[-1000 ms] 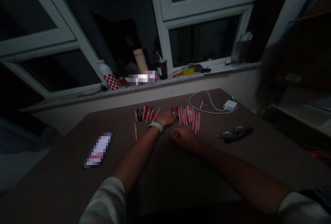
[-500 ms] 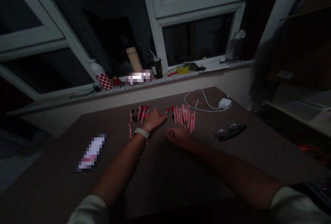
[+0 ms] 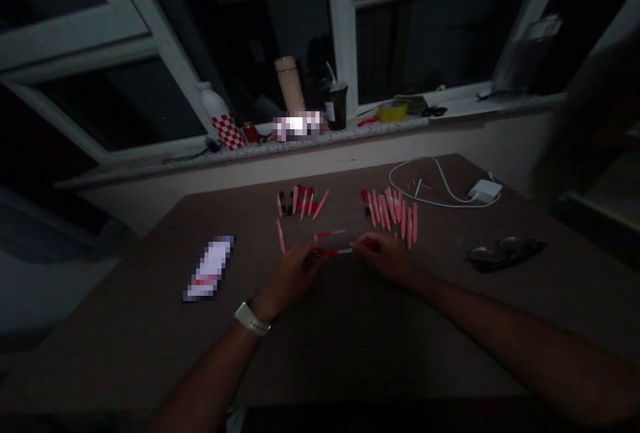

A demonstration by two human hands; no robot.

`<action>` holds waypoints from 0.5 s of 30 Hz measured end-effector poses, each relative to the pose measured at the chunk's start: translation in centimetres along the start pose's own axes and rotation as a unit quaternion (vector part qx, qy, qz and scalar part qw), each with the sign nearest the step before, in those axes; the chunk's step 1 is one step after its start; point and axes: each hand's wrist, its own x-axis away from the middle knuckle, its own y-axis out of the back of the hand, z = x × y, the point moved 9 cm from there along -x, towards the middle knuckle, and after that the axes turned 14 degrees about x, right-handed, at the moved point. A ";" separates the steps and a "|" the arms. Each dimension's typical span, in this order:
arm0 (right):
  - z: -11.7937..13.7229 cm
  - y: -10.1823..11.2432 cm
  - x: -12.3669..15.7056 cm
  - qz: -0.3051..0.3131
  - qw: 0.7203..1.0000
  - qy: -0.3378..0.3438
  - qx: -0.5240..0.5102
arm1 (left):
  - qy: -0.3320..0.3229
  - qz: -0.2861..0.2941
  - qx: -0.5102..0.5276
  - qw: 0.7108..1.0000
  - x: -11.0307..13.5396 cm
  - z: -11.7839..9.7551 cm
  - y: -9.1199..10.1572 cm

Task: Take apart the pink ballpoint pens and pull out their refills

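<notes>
My left hand (image 3: pixel 295 273), wearing a pale wristwatch, is closed on one end of a red marker (image 3: pixel 330 253). The other end is in my right hand (image 3: pixel 385 256), its fingers also closed. A pale, shiny stretch of the marker shows between the two hands. Just beyond it is a thin red and pale stick (image 3: pixel 327 234); I cannot tell what it is. Behind my left hand lie several pink, red and black pens (image 3: pixel 303 201), with one pink pen (image 3: pixel 281 236) apart from them. A row of mostly pink pens (image 3: pixel 387 208) lies behind my right hand.
A phone (image 3: pixel 210 270) lies on the left of the table, glasses (image 3: pixel 505 253) on the right. A white charger (image 3: pixel 485 190) with a looped cable is at the back right. The windowsill holds a checkered bottle (image 3: pixel 223 120), a dark cup (image 3: pixel 337 106) and yellow tape (image 3: pixel 393 111).
My left hand has drawn back from the pens, and a red marker is now held between both hands. My right hand has closed on its other end. The view has shifted.
</notes>
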 end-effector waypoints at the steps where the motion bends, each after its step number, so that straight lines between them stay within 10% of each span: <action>1: 0.1 -0.1 0.1 0.005 1.000 0.004 0.012 | -0.008 0.001 -0.002 1.000 0.2 0.0 0.0; 15: -0.8 -1.5 0.5 0.068 0.995 -0.078 -0.019 | -0.036 0.058 -0.069 0.995 0.2 0.3 -1.7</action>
